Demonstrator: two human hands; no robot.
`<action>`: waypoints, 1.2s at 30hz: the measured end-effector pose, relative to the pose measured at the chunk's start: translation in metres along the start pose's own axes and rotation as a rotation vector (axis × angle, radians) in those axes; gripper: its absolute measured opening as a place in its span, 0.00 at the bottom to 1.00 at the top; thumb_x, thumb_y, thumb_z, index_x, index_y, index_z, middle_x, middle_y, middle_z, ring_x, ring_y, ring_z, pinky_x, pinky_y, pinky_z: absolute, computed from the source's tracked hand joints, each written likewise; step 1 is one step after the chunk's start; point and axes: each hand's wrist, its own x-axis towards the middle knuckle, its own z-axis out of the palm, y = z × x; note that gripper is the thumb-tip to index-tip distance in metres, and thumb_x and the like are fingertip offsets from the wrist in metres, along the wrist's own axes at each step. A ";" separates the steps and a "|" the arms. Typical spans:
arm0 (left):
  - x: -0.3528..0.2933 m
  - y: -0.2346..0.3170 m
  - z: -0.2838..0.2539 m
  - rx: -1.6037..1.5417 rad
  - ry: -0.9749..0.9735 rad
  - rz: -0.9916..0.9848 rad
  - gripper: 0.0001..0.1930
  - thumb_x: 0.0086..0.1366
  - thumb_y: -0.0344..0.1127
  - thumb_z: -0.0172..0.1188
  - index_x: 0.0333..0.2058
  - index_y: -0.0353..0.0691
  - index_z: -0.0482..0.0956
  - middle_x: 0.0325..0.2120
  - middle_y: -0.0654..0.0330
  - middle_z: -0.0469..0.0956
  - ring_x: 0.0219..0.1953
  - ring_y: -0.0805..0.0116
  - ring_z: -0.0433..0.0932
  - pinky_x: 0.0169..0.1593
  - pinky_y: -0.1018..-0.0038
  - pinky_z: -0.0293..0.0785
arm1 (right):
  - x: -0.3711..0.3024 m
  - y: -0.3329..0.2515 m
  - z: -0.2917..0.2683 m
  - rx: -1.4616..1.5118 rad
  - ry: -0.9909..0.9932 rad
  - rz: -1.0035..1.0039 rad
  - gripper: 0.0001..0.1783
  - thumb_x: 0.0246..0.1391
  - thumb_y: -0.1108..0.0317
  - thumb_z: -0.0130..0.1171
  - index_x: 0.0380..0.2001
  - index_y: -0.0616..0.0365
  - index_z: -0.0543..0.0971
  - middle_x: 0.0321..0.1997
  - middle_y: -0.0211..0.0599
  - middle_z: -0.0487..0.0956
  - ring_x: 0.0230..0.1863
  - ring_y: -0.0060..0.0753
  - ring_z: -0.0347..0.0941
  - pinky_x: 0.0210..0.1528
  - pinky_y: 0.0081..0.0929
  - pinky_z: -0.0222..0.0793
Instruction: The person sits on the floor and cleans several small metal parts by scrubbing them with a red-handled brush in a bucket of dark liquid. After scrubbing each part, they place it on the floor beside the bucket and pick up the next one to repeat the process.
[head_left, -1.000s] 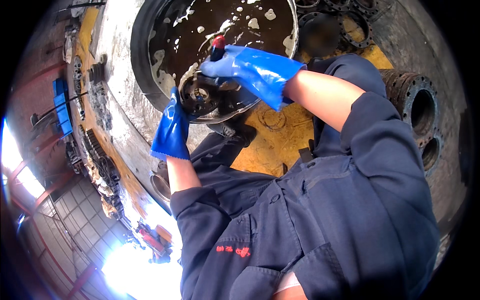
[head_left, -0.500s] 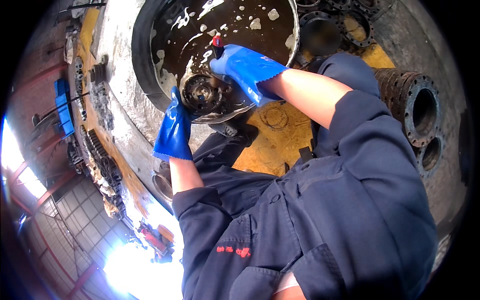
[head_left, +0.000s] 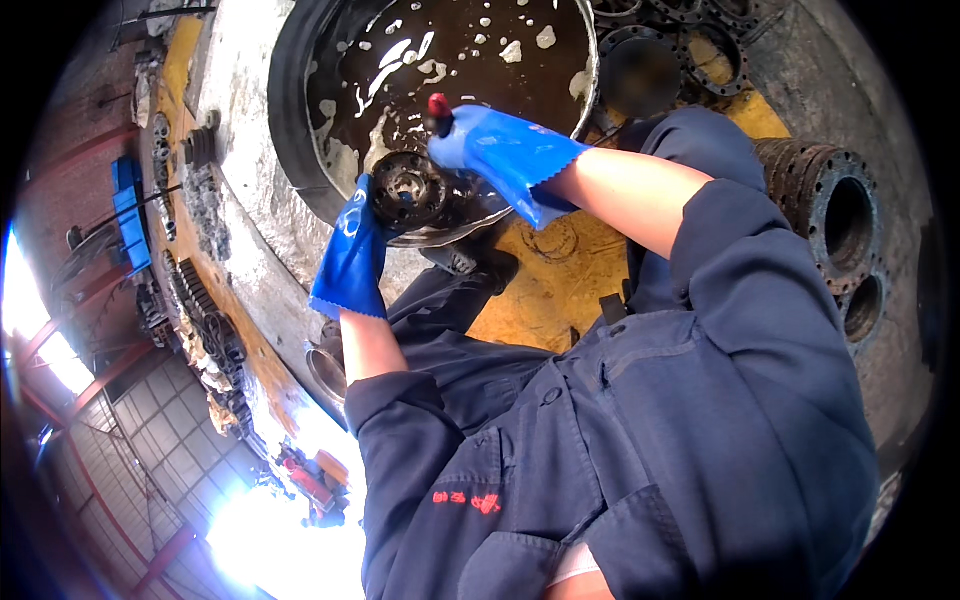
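Round dark metal part [head_left: 409, 190], shiny, with holes, upper middle of the frame, red-and-black handle [head_left: 439, 110] slightly above right.

Two gloved hands [head_left: 352, 245] [head_left: 500, 155], one basin [head_left: 291, 125], one round metal part [head_left: 408, 192], one red-ended tool [head_left: 438, 107]

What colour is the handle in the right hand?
The handle is red on top and black below, clearest in the head view.

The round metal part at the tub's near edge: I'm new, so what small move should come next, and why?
Perhaps move the right hand, gripping a red-tipped handle, over the metal part: the left hand is at its rim, and its dark face lies uncovered. The handle's far end is hidden.
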 end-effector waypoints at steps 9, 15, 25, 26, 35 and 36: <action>0.003 0.000 0.001 -0.002 -0.010 -0.003 0.21 0.66 0.33 0.66 0.55 0.29 0.80 0.46 0.52 0.86 0.45 0.62 0.87 0.54 0.68 0.82 | 0.017 0.012 -0.011 -0.046 0.113 0.003 0.22 0.54 0.52 0.61 0.40 0.60 0.86 0.35 0.49 0.86 0.39 0.42 0.83 0.45 0.35 0.76; 0.003 0.001 -0.006 -0.007 0.008 -0.002 0.21 0.66 0.33 0.66 0.55 0.29 0.81 0.46 0.52 0.86 0.45 0.62 0.87 0.53 0.68 0.82 | 0.008 -0.021 -0.009 0.338 -0.104 -0.300 0.21 0.54 0.51 0.66 0.41 0.57 0.87 0.39 0.39 0.86 0.41 0.28 0.81 0.48 0.31 0.74; 0.000 -0.002 -0.014 -0.008 0.015 -0.020 0.21 0.66 0.34 0.66 0.55 0.29 0.81 0.46 0.52 0.86 0.45 0.62 0.87 0.53 0.68 0.82 | 0.048 -0.051 0.021 -0.113 -0.027 -0.228 0.20 0.58 0.51 0.59 0.39 0.56 0.87 0.32 0.38 0.86 0.33 0.32 0.81 0.43 0.35 0.74; -0.001 -0.001 -0.015 -0.010 0.013 -0.017 0.21 0.66 0.34 0.66 0.55 0.29 0.81 0.46 0.52 0.86 0.45 0.62 0.87 0.53 0.68 0.82 | 0.047 -0.047 0.013 -0.002 -0.082 -0.241 0.20 0.58 0.52 0.58 0.37 0.57 0.87 0.33 0.39 0.86 0.33 0.33 0.81 0.42 0.36 0.74; 0.003 -0.001 -0.013 -0.023 -0.001 -0.016 0.20 0.66 0.34 0.66 0.54 0.29 0.81 0.46 0.52 0.86 0.45 0.62 0.87 0.53 0.69 0.82 | 0.021 0.003 -0.011 -0.028 0.095 -0.083 0.20 0.51 0.57 0.60 0.39 0.64 0.85 0.38 0.53 0.86 0.40 0.48 0.83 0.43 0.40 0.75; 0.002 -0.001 -0.014 -0.019 -0.002 -0.016 0.20 0.66 0.34 0.66 0.54 0.29 0.81 0.46 0.52 0.86 0.45 0.62 0.87 0.53 0.69 0.82 | 0.015 0.005 -0.007 0.104 0.088 -0.163 0.20 0.52 0.56 0.60 0.38 0.63 0.85 0.36 0.51 0.85 0.38 0.44 0.82 0.42 0.39 0.74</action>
